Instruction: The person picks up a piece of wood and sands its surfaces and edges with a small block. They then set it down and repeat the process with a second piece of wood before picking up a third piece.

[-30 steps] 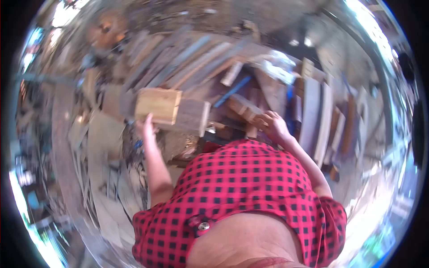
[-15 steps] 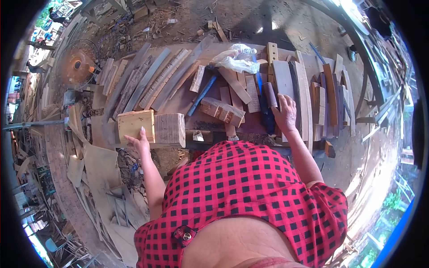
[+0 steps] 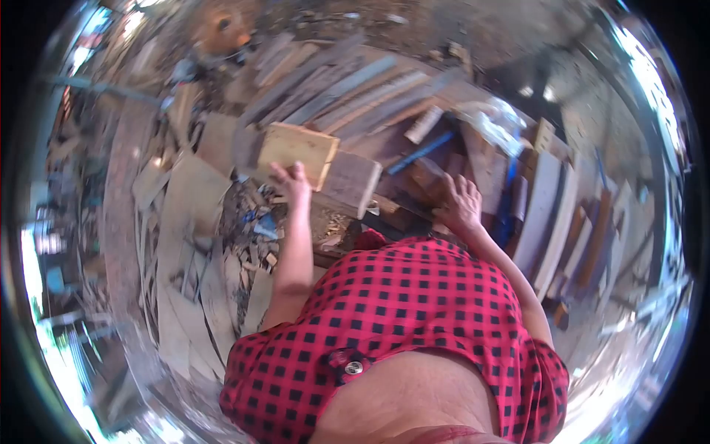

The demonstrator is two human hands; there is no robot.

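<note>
My left hand (image 3: 293, 181) has its fingers apart at the near edge of a yellowish wooden block (image 3: 302, 150), the fingertips overlapping its face. Right beside that block lies a greyish-brown wooden block (image 3: 349, 180) with a pale end. My right hand (image 3: 461, 203), fingers spread, is over the bench next to a brown wood block (image 3: 429, 180), which is blurred and partly behind the fingers. Beyond it lies a blue bar (image 3: 420, 152). Past my right wrist is a dark brown cylinder (image 3: 519, 198).
Long wooden strips (image 3: 355, 89) lie side by side across the far left of the bench. A clear plastic bag (image 3: 492, 129) rests behind the blocks. More boards (image 3: 538, 207) stand in a row at right. Thin sheets and scraps (image 3: 185, 192) cover the ground at left; an orange fan (image 3: 222, 26) stands beyond.
My view has turned left, so the bench appears slanted. My right hand has moved left, from beside the cylinder and grey board to the brown block. My left hand stays by the yellowish block.
</note>
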